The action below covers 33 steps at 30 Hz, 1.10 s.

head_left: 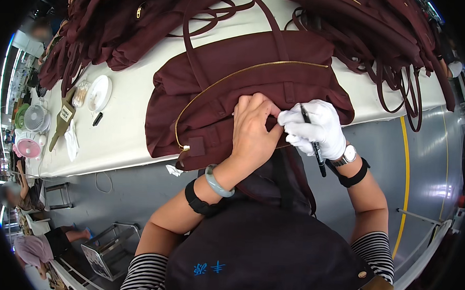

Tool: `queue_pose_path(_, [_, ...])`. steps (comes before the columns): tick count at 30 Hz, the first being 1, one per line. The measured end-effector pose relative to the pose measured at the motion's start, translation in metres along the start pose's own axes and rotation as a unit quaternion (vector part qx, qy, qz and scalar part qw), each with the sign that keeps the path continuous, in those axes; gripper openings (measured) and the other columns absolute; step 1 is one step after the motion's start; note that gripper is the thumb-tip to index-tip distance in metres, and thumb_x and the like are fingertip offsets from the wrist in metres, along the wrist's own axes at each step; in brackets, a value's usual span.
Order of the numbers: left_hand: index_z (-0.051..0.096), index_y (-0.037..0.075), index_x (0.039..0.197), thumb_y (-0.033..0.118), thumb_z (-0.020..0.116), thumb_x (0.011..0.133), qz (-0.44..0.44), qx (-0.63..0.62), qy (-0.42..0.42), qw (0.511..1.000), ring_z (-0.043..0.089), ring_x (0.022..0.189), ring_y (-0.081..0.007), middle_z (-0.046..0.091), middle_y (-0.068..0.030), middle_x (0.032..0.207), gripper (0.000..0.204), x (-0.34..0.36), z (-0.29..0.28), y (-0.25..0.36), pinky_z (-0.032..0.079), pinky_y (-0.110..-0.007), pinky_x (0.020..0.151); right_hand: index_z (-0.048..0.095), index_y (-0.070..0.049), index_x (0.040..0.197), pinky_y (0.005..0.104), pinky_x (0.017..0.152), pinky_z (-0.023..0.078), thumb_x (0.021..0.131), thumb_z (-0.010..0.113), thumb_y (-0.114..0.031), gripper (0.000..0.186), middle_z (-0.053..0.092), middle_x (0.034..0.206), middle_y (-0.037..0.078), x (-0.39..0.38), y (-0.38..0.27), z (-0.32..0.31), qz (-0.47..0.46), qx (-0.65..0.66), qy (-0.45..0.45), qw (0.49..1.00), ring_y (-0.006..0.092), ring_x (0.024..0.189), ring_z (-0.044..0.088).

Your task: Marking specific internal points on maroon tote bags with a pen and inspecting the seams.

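Note:
A dark maroon fabric bag (256, 68) with a gold zipper and long straps lies on the white table (124, 125) in front of me. My left hand (253, 129), bare with a pale green bangle on the wrist, presses down on the bag's near edge and pinches the fabric. My right hand (316, 129) wears a white glove and holds a black pen (313, 143), its tip at the fabric right beside my left fingers. A small maroon tag (195, 146) hangs at the zipper's end.
Piles of the same maroon bags lie at the far left (108, 25) and far right (382, 32) of the table. A white dish (99, 93), a black marker (97, 119) and two small fans (32, 131) sit at the left. A metal stool (106, 251) and another person (36, 248) are at lower left.

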<state>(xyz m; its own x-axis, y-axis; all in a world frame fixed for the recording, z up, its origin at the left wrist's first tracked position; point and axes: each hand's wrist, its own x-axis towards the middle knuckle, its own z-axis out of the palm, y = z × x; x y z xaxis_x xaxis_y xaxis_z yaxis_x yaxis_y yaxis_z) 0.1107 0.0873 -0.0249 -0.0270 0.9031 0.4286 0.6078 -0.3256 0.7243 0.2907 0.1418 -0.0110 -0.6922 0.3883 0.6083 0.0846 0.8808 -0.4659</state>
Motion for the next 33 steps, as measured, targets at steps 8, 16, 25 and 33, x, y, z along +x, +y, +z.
queue_pose_path(8, [0.058,0.004,0.080,0.004,0.075,0.070,-0.007,-0.009,-0.018,1.000,0.048,0.089,-0.0272,0.054,-0.0052,0.086,0.020,0.001,-0.005,0.002,0.039,-0.036,0.083,0.063,0.001,0.098,0.0193,0.052,0.044,0.081,0.061,-0.002,0.017,0.068,0.096,0.018,-0.016,-0.002,0.000,0.050,0.158,0.145,0.975,0.0084,0.060,0.057])
queue_pose_path(16, [0.058,0.004,0.120,0.002,0.075,0.071,0.088,0.045,-0.080,0.992,0.051,0.115,-0.0354,0.057,-0.0146,0.119,0.052,-0.033,-0.072,0.008,0.042,-0.043,0.096,0.057,-0.005,0.103,0.0371,0.065,0.053,0.095,0.056,-0.022,0.019,0.069,0.083,0.016,-0.067,-0.038,-0.032,0.050,-0.047,0.240,0.968,0.0272,0.072,0.067])
queue_pose_path(25, [0.063,0.016,0.121,0.011,0.070,0.073,0.232,0.334,-0.253,0.878,0.039,0.134,-0.0329,0.046,-0.0107,0.143,0.049,-0.086,-0.102,-0.019,0.030,-0.053,0.108,0.051,-0.003,0.103,0.0315,0.063,0.048,0.097,0.050,-0.021,0.019,0.067,0.078,0.018,-0.097,-0.049,-0.029,0.212,-0.041,0.482,0.849,0.0260,0.073,0.064])
queue_pose_path(33, [0.066,0.003,0.096,-0.004,0.063,0.074,0.061,0.016,-0.123,0.990,0.059,0.109,-0.0311,0.062,-0.0125,0.115,0.023,-0.017,-0.115,0.012,0.048,-0.039,0.093,0.051,-0.004,0.102,0.0282,0.072,0.045,0.098,0.051,-0.028,0.024,0.066,0.086,0.010,-0.103,-0.056,-0.053,0.285,-0.024,0.600,0.747,0.0154,0.079,0.060])
